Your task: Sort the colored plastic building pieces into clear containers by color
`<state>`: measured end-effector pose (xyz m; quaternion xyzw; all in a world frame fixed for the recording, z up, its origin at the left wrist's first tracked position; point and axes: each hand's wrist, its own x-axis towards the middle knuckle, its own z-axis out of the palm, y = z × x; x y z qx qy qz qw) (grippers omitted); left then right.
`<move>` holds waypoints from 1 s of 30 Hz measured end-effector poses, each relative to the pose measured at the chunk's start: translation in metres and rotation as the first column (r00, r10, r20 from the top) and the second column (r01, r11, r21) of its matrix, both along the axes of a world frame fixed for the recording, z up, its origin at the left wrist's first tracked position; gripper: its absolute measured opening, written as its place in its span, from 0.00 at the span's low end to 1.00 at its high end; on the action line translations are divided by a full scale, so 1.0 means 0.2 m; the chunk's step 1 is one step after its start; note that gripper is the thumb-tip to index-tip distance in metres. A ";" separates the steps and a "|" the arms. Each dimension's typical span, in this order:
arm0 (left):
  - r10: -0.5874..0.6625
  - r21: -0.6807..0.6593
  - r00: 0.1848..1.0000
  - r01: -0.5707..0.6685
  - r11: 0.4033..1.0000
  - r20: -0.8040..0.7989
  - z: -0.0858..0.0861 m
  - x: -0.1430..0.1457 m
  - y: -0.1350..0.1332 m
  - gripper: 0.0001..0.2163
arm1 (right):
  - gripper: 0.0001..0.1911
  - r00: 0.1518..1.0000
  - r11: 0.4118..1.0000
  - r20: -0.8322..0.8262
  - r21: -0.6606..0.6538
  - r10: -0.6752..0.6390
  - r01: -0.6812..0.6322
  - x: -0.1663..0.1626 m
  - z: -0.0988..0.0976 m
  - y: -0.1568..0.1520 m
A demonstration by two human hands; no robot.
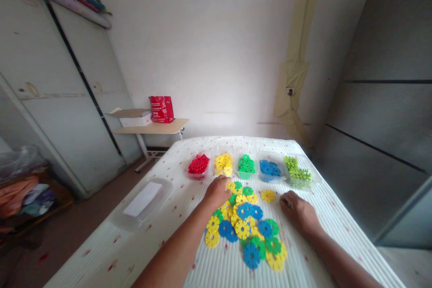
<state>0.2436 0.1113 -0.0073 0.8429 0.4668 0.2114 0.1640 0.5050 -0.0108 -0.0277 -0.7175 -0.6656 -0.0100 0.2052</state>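
My left hand [218,190] is closed at the far left of a loose pile of plastic snowflake discs. Its fingertips meet a small yellow snowflake disc [230,185], apparently pinching it. Yellow, green and blue discs overlap in the pile, with a blue disc [251,255] at its near edge. Right of the pile, my right hand [300,211] rests on the table with curled fingers; their inside is hidden. A separate yellow disc [268,195] lies just left of it. Beyond both hands stand clear tubs of red pieces [198,164], yellow discs [223,163], green discs [246,164] and blue discs [270,168].
A clear tub of lime-green pieces [298,171] ends the row on the right. A transparent lid [148,202] with a white label lies on the left of the white ribbed tablecloth [168,238]. Behind, a small side table [162,127] bears a red bag [162,109].
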 end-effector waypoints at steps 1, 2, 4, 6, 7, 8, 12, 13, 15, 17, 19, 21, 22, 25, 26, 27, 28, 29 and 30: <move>-0.001 -0.008 1.000 0.001 1.000 -0.027 0.00 0.03 0.01 0.19 | 0.14 1.000 1.000 -0.003 0.005 0.003 -0.003 0.00 0.00 0.00; 0.000 -0.018 0.999 -0.001 1.000 -0.053 -0.01 0.05 0.01 0.19 | 0.14 1.000 1.000 -0.006 0.012 0.005 -0.005 0.01 0.00 0.00; 0.008 -0.036 0.996 -0.012 0.999 -0.093 -0.02 0.06 0.02 0.19 | 0.14 1.000 1.000 -0.011 0.028 0.009 -0.009 0.01 -0.01 0.00; 0.014 -0.055 0.993 -0.020 0.998 -0.115 -0.03 0.06 0.03 0.20 | 0.13 1.000 0.999 -0.009 0.041 0.014 -0.014 0.01 0.00 -0.01; 0.013 -0.065 0.993 -0.021 0.998 -0.121 -0.03 0.06 0.04 0.21 | 0.13 1.000 0.999 -0.004 0.043 0.016 -0.016 0.01 0.00 -0.01; 0.010 -0.077 0.992 -0.020 0.997 -0.126 -0.03 0.05 0.05 0.22 | 0.13 1.000 0.999 0.001 0.044 0.020 -0.020 0.01 0.00 -0.01; 0.000 -0.116 0.991 -0.016 0.993 -0.137 -0.02 0.04 0.09 0.24 | 0.13 1.000 0.999 0.004 0.043 0.025 -0.025 0.02 0.00 -0.01; 0.002 -0.121 0.990 -0.019 0.992 -0.138 -0.02 0.05 0.10 0.24 | 0.13 1.000 0.999 0.000 0.048 0.023 -0.023 0.02 -0.01 -0.01; 0.009 -0.121 0.991 -0.026 0.992 -0.136 -0.02 0.05 0.11 0.22 | 0.13 1.000 0.998 -0.011 0.066 0.019 -0.018 0.03 -0.02 0.00; 0.022 -0.109 0.992 -0.036 0.993 -0.127 -0.02 0.06 0.10 0.20 | 0.14 0.999 0.996 -0.038 0.085 0.021 -0.017 0.04 -0.02 0.00; 0.037 -0.089 0.993 -0.047 0.995 -0.110 -0.02 0.05 0.09 0.18 | 0.14 0.995 0.995 -0.096 0.100 0.026 -0.017 0.04 -0.01 0.01; 0.056 -0.063 0.995 -0.061 0.996 -0.086 -0.01 0.04 0.06 0.16 | 0.14 0.981 0.995 -0.194 0.102 0.029 -0.010 0.05 0.00 0.01; 0.062 -0.049 0.995 -0.066 0.997 -0.073 -0.01 0.03 0.04 0.16 | 0.14 0.967 0.995 -0.254 0.105 0.030 -0.003 0.05 0.01 0.01; 0.049 -0.006 0.998 -0.050 0.999 -0.040 0.03 0.05 -0.04 0.17 | 0.14 0.900 0.991 -0.436 0.115 -0.009 0.066 0.06 0.04 0.01; 0.031 0.006 0.999 -0.031 1.000 -0.033 0.04 0.07 -0.07 0.17 | 0.14 0.872 0.988 -0.488 0.117 -0.031 0.101 0.06 0.05 0.01; 0.007 0.017 1.000 -0.007 1.000 -0.029 0.06 0.10 -0.10 0.17 | 0.14 0.844 0.984 -0.533 0.114 -0.055 0.136 0.07 0.05 0.01; -0.021 0.026 0.999 0.021 0.999 -0.032 0.07 0.14 -0.13 0.17 | 0.14 0.817 0.980 -0.572 0.101 -0.081 0.169 0.08 0.06 0.01; -0.050 0.034 0.998 0.051 0.998 -0.040 0.09 0.18 -0.16 0.16 | 0.14 0.790 0.977 -0.605 0.086 -0.104 0.195 0.08 0.06 0.01; -0.079 0.042 0.995 0.081 0.996 -0.057 0.10 0.23 -0.18 0.15 | 0.14 0.765 0.974 -0.633 0.072 -0.120 0.213 0.08 0.06 0.01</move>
